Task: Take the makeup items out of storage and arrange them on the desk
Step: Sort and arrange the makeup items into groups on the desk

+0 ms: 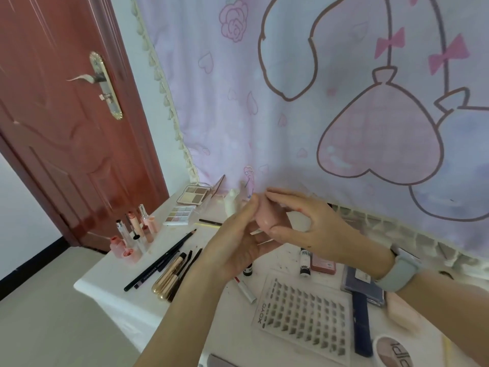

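Observation:
Both my hands meet above the middle of the white desk [111,282]. My right hand [309,223] pinches a pink egg-shaped makeup sponge [266,217] between thumb and fingers. My left hand [238,239] touches the sponge from the left, and thin pale sticks show under its fingers; what they are is unclear. On the desk lie two eyeshadow palettes [194,196], lip gloss tubes [137,226], dark pencils [164,256], gold mascara tubes [169,279] and a tray of false lashes [301,311].
A red-brown door [66,128] stands at the left, with bare floor beside the desk's left edge. A pink printed curtain [317,102] hangs behind the desk. At the right lie a dark blue case [362,287], a navy handle [361,321], small bottles [304,262] and a round compact [394,350].

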### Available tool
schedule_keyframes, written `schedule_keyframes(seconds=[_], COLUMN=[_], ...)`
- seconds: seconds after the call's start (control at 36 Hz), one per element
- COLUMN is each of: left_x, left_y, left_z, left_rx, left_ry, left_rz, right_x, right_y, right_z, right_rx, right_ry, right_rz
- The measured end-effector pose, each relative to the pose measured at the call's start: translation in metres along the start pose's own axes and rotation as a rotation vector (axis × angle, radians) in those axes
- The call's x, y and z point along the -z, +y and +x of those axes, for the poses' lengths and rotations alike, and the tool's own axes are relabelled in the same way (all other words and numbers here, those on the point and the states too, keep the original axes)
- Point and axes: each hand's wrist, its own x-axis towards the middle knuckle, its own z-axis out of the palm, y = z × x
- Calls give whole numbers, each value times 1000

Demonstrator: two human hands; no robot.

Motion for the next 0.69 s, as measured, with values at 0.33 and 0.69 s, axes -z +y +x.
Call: schedule_keyframes(seconds=[0.33, 0.69], left_x=[-20, -41], left_y=[-1, -22], left_z=[15, 40], left_rx=[-40, 153], left_ry=[73, 158], left_rz=[-201, -390], right_x=[21, 59], right_y=[-5, 29], right_z=[-1, 9], right_rx=[78, -108], right_ry=[-60, -22], right_rz=[-240, -117])
